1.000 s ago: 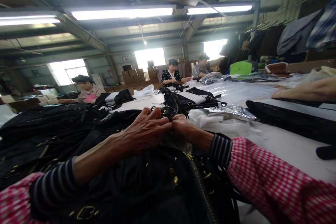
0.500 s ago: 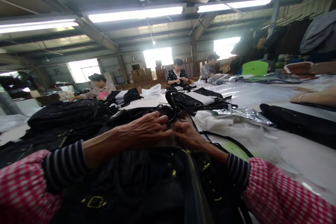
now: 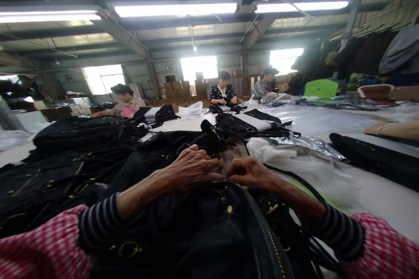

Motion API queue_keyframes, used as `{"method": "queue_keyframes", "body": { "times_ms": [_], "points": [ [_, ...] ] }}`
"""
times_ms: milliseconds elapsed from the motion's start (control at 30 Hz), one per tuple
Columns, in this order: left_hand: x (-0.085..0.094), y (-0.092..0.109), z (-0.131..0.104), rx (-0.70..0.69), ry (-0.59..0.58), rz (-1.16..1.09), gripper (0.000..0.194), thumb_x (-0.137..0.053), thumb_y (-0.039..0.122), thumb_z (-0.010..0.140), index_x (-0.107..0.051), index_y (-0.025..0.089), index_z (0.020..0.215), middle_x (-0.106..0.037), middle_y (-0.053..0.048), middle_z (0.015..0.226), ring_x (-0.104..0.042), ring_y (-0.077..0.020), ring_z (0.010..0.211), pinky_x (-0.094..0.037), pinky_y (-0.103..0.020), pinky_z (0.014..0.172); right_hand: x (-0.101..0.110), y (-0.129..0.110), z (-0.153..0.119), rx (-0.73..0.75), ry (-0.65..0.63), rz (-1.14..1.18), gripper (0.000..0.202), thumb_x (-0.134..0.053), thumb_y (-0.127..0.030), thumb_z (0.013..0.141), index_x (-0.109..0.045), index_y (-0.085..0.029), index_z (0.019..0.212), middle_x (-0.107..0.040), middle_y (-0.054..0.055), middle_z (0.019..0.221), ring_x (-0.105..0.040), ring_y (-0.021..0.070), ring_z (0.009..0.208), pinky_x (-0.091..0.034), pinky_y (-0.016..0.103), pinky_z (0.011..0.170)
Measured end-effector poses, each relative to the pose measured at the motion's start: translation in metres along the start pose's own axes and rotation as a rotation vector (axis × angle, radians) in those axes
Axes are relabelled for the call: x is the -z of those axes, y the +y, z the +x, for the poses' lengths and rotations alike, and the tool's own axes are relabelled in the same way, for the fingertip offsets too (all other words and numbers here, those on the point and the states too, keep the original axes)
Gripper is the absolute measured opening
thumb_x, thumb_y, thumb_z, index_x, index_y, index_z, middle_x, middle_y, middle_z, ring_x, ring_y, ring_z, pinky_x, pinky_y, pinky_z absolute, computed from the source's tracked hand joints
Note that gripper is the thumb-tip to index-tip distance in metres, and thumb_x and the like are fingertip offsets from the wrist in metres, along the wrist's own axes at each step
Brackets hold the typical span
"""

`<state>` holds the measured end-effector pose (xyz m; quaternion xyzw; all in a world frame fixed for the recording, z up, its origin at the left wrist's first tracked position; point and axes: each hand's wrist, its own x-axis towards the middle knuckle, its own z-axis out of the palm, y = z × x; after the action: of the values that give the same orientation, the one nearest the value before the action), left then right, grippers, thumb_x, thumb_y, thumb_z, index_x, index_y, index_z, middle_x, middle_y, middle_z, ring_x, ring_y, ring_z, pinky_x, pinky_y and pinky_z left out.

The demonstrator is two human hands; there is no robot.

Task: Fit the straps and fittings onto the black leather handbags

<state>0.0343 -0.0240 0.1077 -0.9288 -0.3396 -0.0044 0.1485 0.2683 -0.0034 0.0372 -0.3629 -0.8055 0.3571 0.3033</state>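
One broad, white-topped table [image 3: 393,213] is noted, laid across the workspace. Its left side is covered by a heap of soft black bags [image 3: 59,174] with gold-coloured fittings. One large, soft black bag [image 3: 183,235] is positioned directly before the wearer, below both hands. At its far edge, a smooth brown cloth-like lining [image 3: 233,150] is exposed. Down its right side, a long gold-toothed zip [image 3: 273,239] is seen.

The left hand [image 3: 193,165] is placed at the lining with fingers curled; whether material is pinched cannot be told. The right hand [image 3: 250,171] is held just beside it, thumb and fingertips drawn together; any held item is hidden. Smaller: one gold-coloured buckle [image 3: 127,248], one round gold-coloured stud [image 3: 229,209].

Step in hand, as judged: fine two-handed fingerwork at the lining. For the next move, steady, closely coordinated fingertips are judged to be required, with the soft bag kept supported.
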Motion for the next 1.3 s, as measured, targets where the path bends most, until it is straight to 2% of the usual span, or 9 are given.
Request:
{"method": "queue_keyframes", "body": {
  "times_ms": [133, 233, 367, 567, 767, 933, 1100, 1167, 1300],
  "points": [
    [0.004, 0.008, 0.012, 0.013, -0.112, 0.017, 0.044, -0.05, 0.06, 0.098, -0.061, 0.02, 0.112, -0.069, -0.006, 0.091, -0.062, -0.0236, 0.087, -0.035, -0.036, 0.081, 0.005, 0.0, -0.001, 0.059, -0.048, -0.087, 0.009, -0.065, -0.025, 0.082, -0.067, -0.017, 0.084, -0.065, 0.0, 0.078, -0.06, 0.0158, 0.074, -0.044, 0.025, 0.065],
    [0.002, 0.012, 0.014, -0.046, -0.062, 0.05, 0.044, -0.055, 0.06, 0.094, -0.063, 0.018, 0.106, -0.066, -0.01, 0.114, -0.056, -0.0285, 0.108, -0.037, -0.038, 0.085, 0.009, -0.008, -0.008, 0.076, -0.071, -0.19, 0.012, -0.062, -0.021, 0.083, -0.068, -0.019, 0.093, -0.068, 0.001, 0.087, -0.062, 0.0173, 0.08, -0.046, 0.026, 0.069],
    [-0.011, 0.013, 0.011, -0.066, -0.003, 0.0, 0.048, -0.05, 0.058, 0.098, -0.061, 0.017, 0.119, -0.057, -0.012, 0.136, -0.051, -0.0291, 0.12, -0.039, -0.041, 0.093, 0.009, -0.014, -0.012, 0.064, -0.083, -0.28, 0.012, -0.062, -0.025, 0.086, -0.066, -0.019, 0.096, -0.068, 0.002, 0.087, -0.06, 0.0167, 0.077, -0.045, 0.026, 0.067],
    [-0.032, 0.016, 0.01, -0.002, 0.076, -0.091, 0.055, -0.046, 0.063, 0.097, -0.06, 0.017, 0.123, -0.056, -0.014, 0.138, -0.053, -0.0307, 0.121, -0.041, -0.044, 0.097, 0.001, -0.007, -0.01, 0.079, -0.042, -0.346, 0.005, -0.06, -0.023, 0.083, -0.059, -0.018, 0.081, -0.061, 0.0, 0.074, -0.052, 0.014, 0.065, -0.037, 0.027, 0.06],
    [-0.032, 0.018, 0.012, 0.069, 0.058, -0.169, 0.069, -0.049, 0.066, 0.094, -0.046, 0.014, 0.14, -0.049, -0.018, 0.144, -0.05, -0.0343, 0.124, -0.042, -0.049, 0.102, 0.002, -0.023, -0.011, 0.098, -0.027, -0.419, 0.009, -0.059, -0.023, 0.083, -0.055, -0.019, 0.076, -0.06, -0.001, 0.072, -0.05, 0.0129, 0.063, -0.035, 0.025, 0.058],
    [-0.033, 0.015, 0.016, 0.212, 0.019, -0.315, 0.084, -0.063, 0.066, 0.083, -0.037, 0.016, 0.145, -0.055, -0.018, 0.13, -0.056, -0.0357, 0.117, -0.05, -0.048, 0.094, 0.008, -0.032, -0.005, 0.148, -0.013, -0.534, 0.012, -0.059, -0.018, 0.082, -0.054, -0.019, 0.071, -0.058, -0.001, 0.066, -0.052, 0.0129, 0.059, -0.031, 0.025, 0.057],
    [-0.029, 0.013, 0.016, 0.238, 0.044, -0.374, 0.084, -0.068, 0.064, 0.079, -0.04, 0.018, 0.144, -0.058, -0.017, 0.129, -0.057, -0.0363, 0.117, -0.051, -0.046, 0.092, 0.002, -0.024, 0.02, 0.066, 0.197, -0.77, 0.005, -0.057, -0.015, 0.086, -0.058, -0.017, 0.082, -0.066, 0.006, 0.08, -0.059, 0.0178, 0.071, -0.034, 0.027, 0.064],
    [-0.024, 0.009, 0.016, 0.238, 0.054, -0.39, 0.079, -0.066, 0.061, 0.081, -0.041, 0.019, 0.143, -0.061, -0.016, 0.126, -0.06, -0.0353, 0.114, -0.051, -0.044, 0.09, -0.003, -0.019, 0.031, 0.025, 0.303, -0.846, 0.005, -0.054, -0.015, 0.089, -0.059, -0.017, 0.087, -0.067, 0.007, 0.084, -0.06, 0.0194, 0.076, -0.035, 0.028, 0.066],
    [-0.011, -0.006, 0.027, 0.204, 0.045, -0.384, 0.032, -0.047, 0.039, 0.096, -0.061, 0.02, 0.117, -0.071, -0.009, 0.103, -0.068, -0.0281, 0.098, -0.05, -0.036, 0.083, -0.014, -0.011, 0.038, 0.083, 0.409, -0.912, 0.013, -0.048, -0.015, 0.095, -0.061, -0.017, 0.097, -0.066, 0.008, 0.095, -0.061, 0.0196, 0.079, -0.034, 0.027, 0.064]
  ]
}}
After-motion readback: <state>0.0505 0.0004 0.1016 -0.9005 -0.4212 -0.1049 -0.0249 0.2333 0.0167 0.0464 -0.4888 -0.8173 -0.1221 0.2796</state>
